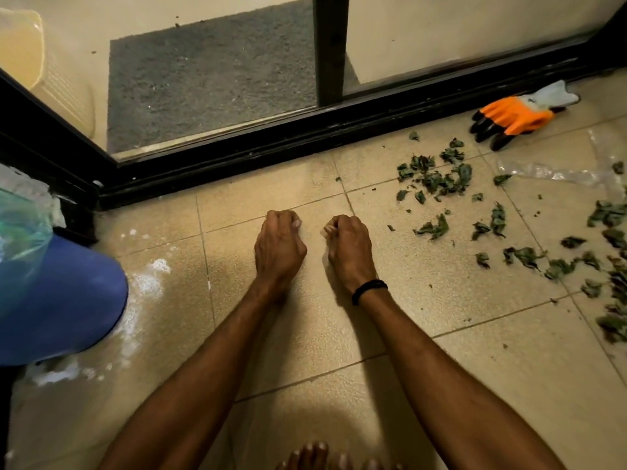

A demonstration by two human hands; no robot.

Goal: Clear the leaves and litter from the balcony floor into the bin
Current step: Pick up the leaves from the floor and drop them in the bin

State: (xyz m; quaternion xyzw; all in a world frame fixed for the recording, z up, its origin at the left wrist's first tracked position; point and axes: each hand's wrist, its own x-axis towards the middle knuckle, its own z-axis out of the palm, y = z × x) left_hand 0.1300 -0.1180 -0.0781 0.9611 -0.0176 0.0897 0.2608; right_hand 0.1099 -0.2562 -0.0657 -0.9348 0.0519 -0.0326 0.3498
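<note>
1. The tiled floor (424, 385) fills most of the view, with white splashes (149, 283) on the tiles beside the bin.
2. A black door frame (305, 130) runs across the top, and a grey mat (210, 79) lies on the far side of it.
3. The blue bin (61, 300) stands at the left edge, with a thin plastic liner (20, 225) bunched at its top.
4. Both arms reach forward over the middle tiles. The left hand (279, 244) and right hand (347, 247) are side by side and near each other but apart. Each is curled into a fist with knuckles up, and nothing shows inside either one.
5. The leaves (437, 179) are small, dark green and crumpled. They lie scattered on the floor to the right of the hands, from near the door frame out to the right edge, well apart from the bin.
6. A clear plastic wrapper (556, 173) lies flat among the leaves on the right.
7. An orange glove (515, 117) with black fingertips and a grey cuff lies by the door frame, just beyond the leaves.
8. Bare toes (315, 457) show at the bottom edge.
9. A black band (369, 290) circles the right wrist.
</note>
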